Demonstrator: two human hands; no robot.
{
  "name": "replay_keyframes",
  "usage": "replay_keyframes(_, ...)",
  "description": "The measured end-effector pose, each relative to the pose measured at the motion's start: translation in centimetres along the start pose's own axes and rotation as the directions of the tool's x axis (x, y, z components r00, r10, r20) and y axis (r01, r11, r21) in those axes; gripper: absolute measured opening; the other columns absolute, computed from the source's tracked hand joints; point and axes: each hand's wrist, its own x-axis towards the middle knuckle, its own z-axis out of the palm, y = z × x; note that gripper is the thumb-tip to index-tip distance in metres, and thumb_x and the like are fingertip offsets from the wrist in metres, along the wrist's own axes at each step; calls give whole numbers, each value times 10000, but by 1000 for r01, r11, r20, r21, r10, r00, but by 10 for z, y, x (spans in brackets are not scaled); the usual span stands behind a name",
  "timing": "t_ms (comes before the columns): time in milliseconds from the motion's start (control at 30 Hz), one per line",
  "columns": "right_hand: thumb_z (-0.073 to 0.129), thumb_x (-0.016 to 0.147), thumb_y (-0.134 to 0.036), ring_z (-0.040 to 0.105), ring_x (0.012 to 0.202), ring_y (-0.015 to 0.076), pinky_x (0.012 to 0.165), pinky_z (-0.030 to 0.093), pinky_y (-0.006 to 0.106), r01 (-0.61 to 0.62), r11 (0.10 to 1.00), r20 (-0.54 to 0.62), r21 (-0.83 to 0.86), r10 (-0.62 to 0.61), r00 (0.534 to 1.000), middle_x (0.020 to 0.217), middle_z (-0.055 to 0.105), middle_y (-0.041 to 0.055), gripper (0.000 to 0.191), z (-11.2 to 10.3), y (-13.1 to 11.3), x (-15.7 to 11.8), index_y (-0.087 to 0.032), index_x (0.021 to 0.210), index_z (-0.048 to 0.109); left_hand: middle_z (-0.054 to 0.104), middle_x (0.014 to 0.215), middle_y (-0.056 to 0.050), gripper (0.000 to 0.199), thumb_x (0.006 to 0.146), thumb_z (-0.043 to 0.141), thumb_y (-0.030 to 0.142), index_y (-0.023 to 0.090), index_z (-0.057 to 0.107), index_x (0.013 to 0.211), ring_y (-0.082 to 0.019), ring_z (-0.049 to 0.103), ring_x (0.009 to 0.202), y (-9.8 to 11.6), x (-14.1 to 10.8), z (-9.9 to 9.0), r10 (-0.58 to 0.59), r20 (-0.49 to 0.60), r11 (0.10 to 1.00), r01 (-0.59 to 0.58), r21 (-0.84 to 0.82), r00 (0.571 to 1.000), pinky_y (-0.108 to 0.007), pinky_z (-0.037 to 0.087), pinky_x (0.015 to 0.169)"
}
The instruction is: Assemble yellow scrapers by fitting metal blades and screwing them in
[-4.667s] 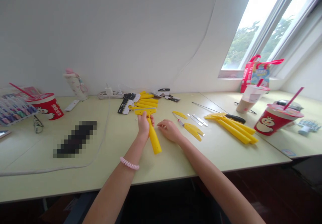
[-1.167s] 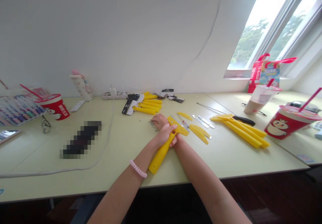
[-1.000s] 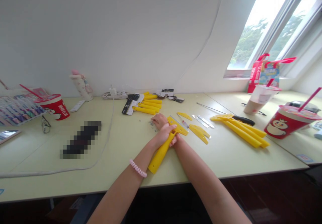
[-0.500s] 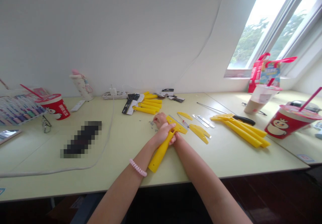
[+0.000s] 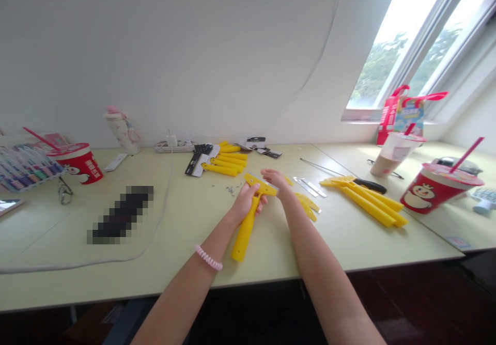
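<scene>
The left hand [image 5: 245, 204] is closed around the handle of a yellow plastic scraper [image 5: 244, 236], which points down toward the person with its wide head up, just above the fingers. The right hand [image 5: 274, 178] is at the far end of the scraper head, its fingers curled over the edge; whether it pinches the head or only rests there, I cannot tell. The two hands hide part of the head. Beyond the right forearm, yellow pieces [image 5: 307, 206] are partly covered. Tiny metal screws [image 5: 231, 190] lie just left of the hands, too small to make out clearly. A dark object [image 5: 120, 215] on the table [image 5: 329, 252] is blurred beyond recognition. Yellow handles [image 5: 222, 160] lie in a heap farther along, and another bunch [image 5: 364, 200] lies to the right, near a red cup [image 5: 437, 187]. Daylight comes through a slanted window [image 5: 391, 50].
</scene>
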Motion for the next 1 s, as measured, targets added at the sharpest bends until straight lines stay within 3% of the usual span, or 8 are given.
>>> replay_keyframes(100,614,737,-322,585,950,183,787,464,282,4,997,-33,76,-1,999,1086,621,84,196,-19,-3,-4,-179,860,666,561,530,23,223,775,464,381,195,373,857,-76,413,309,0,0,-2,20,-84,1000,-20,10,996,-172,274,302)
replay_keyframes(233,692,633,-335,565,999,191,855,410,285,38,999,191,27,-42,981,1163,593,60,171,-24,-14,-23,-186,717,685,550,533,35,198,783,452,359,201,357,854,-73,417,315,0,2,-6,42,-212,999,-35,41,976,-175,285,318)
replay_keyframes(300,688,630,-332,566,982,186,875,390,291,67,998,251,-12,-62,966,1161,593,55,170,-19,-20,-29,-182,709,692,537,528,44,180,787,442,342,202,352,856,-74,414,312,0,4,-8,46,-241,998,-34,56,970,-176,283,317)
replay_keyframes(633,636,647,-275,574,790,128,740,426,250,31,999,288,17,-34,957,814,634,5,131,-7,-21,-31,-198,751,649,525,525,49,178,790,442,341,198,365,863,-78,420,317,-5,6,-13,64,-265,993,-36,108,962,-179,293,328)
replay_keyframes(900,664,563,-180,537,653,92,596,392,212,-182,956,245,232,123,962,655,550,-48,202,4,-21,-29,-205,743,577,546,521,36,183,801,438,354,202,368,874,-86,425,318,-8,8,-15,81,-274,991,-49,122,958,-181,299,331)
replay_keyframes(1000,656,579,-162,530,631,90,592,397,213,-222,936,277,274,144,950,627,544,-51,261,3,-21,-31,-211,827,592,547,521,35,188,807,434,360,202,369,887,-86,425,319,-7,7,-13,78,-275,990,-43,131,958,-179,302,330)
